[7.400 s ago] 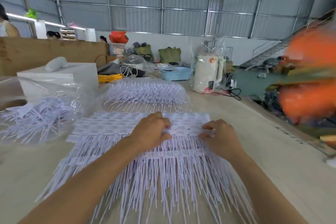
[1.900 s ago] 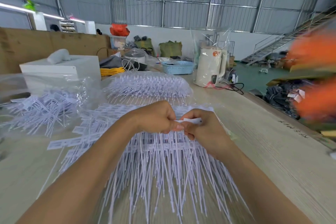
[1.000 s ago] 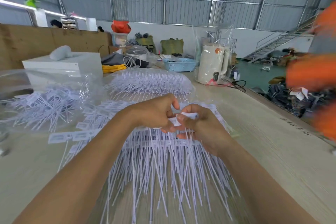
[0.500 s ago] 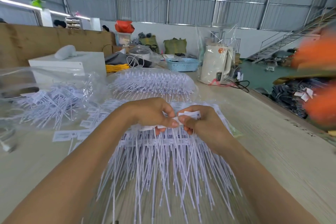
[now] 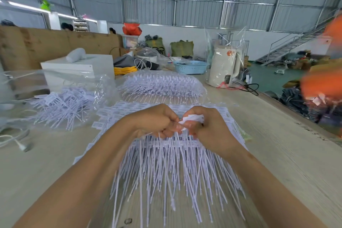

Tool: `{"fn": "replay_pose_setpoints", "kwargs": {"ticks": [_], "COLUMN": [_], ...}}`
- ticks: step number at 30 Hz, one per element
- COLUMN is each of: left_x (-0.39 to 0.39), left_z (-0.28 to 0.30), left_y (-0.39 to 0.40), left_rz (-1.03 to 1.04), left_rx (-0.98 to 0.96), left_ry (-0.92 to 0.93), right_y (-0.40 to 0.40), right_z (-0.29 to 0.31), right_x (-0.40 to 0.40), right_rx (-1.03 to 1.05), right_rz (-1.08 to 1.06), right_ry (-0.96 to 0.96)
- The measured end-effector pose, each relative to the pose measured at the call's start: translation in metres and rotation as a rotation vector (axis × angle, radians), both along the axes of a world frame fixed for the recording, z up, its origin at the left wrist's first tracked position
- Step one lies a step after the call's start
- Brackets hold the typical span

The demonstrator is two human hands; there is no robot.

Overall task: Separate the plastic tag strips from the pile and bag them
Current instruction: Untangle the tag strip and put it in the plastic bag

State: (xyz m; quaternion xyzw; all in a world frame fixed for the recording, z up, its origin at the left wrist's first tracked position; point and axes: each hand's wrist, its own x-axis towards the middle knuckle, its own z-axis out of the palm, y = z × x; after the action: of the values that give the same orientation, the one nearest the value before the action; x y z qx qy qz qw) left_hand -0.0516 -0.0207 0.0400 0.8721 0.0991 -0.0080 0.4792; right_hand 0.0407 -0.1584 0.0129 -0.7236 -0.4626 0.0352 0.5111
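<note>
At the centre of the frame the left hand [image 5: 157, 119] and right hand [image 5: 207, 127] meet, both pinching white tag strips [image 5: 192, 119] above the pile [image 5: 172, 164] spread on the table [image 5: 277, 153]. A clear bag [image 5: 61, 102] holding separated strips lies at middle left.

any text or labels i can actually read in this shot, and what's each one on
None can be read for certain.
Tag strips: the white heads carry fine print, too small and blurred.
Tag in the hands, left hand, right hand: no print legible.
Table edge: dark handwritten marks, not decipherable.
Kettle in clear wrap: an orange emblem and a small dark mark, unreadable.
White bin under the red bag: a label, blurred.
</note>
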Motion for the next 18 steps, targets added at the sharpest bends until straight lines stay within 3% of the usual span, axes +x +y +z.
{"fn": "replay_pose_setpoints", "kwargs": {"ticks": [3,7,11,18], "left_x": [-0.005,-0.005,0.002,0.007], "left_z": [-0.001,-0.009,-0.009,-0.007], "left_y": [0.009,0.018,0.01,0.0], "left_rz": [-0.017,0.09,0.043,0.043], "left_rx": [0.073,0.0,0.019,0.047], "left_ry": [0.062,-0.096,-0.171,-0.134], "right_y": [-0.01,-0.031,-0.028,-0.021], "right_z": [0.005,0.008,0.006,0.026], "right_x": [0.015,0.045,0.049,0.034], "right_rx": [0.051,0.339,0.356,0.088], "right_rz": [-0.129,-0.169,-0.07,0.063], "right_ry": [-0.025,0.385,0.627,0.502]}}
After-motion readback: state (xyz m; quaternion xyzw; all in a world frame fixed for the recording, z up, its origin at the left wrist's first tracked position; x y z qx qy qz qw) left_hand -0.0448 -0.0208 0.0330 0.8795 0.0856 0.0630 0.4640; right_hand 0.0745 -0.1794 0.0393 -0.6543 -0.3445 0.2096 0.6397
